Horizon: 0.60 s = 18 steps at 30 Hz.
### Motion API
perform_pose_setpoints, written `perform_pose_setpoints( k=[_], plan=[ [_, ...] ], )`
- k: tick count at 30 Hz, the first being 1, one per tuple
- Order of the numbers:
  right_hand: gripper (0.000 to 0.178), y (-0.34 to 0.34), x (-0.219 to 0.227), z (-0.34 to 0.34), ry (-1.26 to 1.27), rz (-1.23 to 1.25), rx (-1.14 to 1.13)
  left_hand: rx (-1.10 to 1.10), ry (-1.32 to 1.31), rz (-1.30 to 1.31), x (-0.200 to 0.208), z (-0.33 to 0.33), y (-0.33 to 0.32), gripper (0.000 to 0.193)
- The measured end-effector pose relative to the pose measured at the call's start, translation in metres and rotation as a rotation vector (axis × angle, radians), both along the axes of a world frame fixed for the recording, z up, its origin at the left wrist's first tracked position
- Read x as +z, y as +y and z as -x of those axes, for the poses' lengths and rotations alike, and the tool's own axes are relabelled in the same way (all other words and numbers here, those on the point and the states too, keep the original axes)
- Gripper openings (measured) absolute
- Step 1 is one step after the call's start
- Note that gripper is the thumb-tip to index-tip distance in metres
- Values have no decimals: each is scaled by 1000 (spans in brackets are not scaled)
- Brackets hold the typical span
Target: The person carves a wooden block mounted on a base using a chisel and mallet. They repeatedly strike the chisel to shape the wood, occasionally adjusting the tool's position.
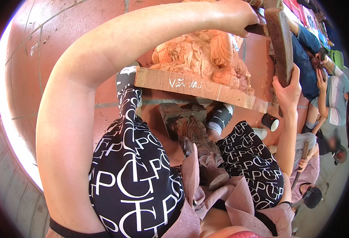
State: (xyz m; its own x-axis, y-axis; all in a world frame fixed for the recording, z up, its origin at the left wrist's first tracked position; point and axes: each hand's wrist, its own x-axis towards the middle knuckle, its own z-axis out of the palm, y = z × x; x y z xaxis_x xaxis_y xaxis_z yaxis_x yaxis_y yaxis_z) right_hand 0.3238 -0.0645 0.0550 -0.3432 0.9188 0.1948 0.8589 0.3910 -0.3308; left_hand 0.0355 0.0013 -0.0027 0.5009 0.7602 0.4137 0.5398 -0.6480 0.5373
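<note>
Both my arms reach forward to a long, thick dark wooden block (281,43) at the upper right, held tilted on its narrow end. My left hand (238,18) is closed near its top, around a short dark part that juts from the block's side; the fingertips are partly hidden. Around the block's lower end my right hand (288,90) is closed, thumb on one side. Below my left forearm a carved statue (198,51) of orange-toned wood rests on a flat wooden base (194,86) with white handwriting. Between my legs leans a smaller dark carved wooden figure (198,139).
Reddish tiles (79,43) cover the floor. A dark cup with a pale inside (270,122) lies close to my right forearm. Along the right side several people sit; one person's hand (302,164) grips a stick-like handle (303,152). A green object (336,58) stands farther back.
</note>
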Motion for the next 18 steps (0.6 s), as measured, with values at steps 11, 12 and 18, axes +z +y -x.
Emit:
perform_pose_setpoints(
  k=[11,12,18],
  plan=[
    [58,-7,0,0,-27,87,-79,32,-52,139,8,25,-6,25],
    [58,-7,-1,-5,20,121,-59,49,-112,151,1,34,-2,25],
    [60,-25,15,-5,545,853,-194,445,-259,436,11,110,-35,14]
  ],
)
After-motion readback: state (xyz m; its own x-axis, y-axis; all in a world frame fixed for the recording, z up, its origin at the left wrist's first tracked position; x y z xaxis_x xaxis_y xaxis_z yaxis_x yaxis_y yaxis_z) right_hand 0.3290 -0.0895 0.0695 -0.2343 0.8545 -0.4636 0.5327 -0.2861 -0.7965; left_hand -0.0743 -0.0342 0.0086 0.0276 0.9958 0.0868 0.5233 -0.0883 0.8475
